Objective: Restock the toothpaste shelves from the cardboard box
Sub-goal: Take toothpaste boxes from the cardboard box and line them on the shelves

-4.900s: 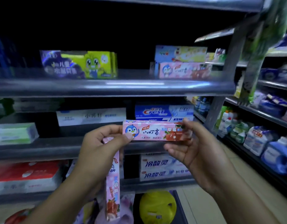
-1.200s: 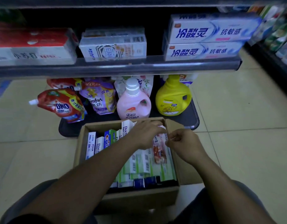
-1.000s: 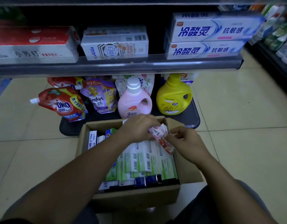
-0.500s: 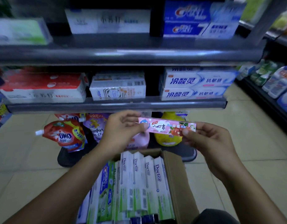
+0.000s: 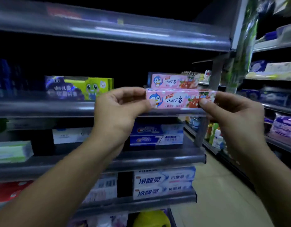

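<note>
Toothpaste box point(image 5: 177, 99) between both hands' fingers point(image 5: 205, 102)

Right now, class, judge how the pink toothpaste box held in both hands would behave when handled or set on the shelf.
The pink toothpaste box looks stiff: it spans straight between left hand and right hand, pinched only at its ends. It is probably light, since fingertips suffice. Its flat sides suggest it won't roll and should stack, like the matching box behind.

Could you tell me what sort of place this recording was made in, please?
Most likely a small shop or supermarket aisle. Tiered metal shelves carry rows of boxed toothpaste, such as the blue boxes. More stocked shelving runs along the right, and both hands hold a pink toothpaste box.
</note>
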Motion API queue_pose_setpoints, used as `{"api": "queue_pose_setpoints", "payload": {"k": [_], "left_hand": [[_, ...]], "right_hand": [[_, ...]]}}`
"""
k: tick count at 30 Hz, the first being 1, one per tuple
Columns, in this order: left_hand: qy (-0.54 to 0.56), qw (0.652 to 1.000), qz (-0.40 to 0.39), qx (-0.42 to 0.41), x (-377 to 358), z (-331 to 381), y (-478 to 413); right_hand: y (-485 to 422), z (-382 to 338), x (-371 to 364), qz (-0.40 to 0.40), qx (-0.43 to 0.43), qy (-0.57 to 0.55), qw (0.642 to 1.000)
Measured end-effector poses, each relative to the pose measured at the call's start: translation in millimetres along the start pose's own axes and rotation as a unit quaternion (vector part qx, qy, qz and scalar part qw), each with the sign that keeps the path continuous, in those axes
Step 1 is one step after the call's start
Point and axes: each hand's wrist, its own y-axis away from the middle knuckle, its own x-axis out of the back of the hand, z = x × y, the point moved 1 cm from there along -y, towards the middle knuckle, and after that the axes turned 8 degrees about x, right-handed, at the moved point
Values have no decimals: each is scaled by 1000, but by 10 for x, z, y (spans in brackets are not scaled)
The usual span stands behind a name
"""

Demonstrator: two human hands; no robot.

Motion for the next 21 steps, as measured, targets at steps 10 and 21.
{"api": "queue_pose_setpoints", "payload": {"k": [10,21], "left_hand": [[-255,961,108,-13,-450,157,-952],[-373,920,115,-42,-377,80,-917]], "right_hand": [[-985,352,-104,19,-21,120,992],[-807,652,-131,0,-45,147,988]]}}
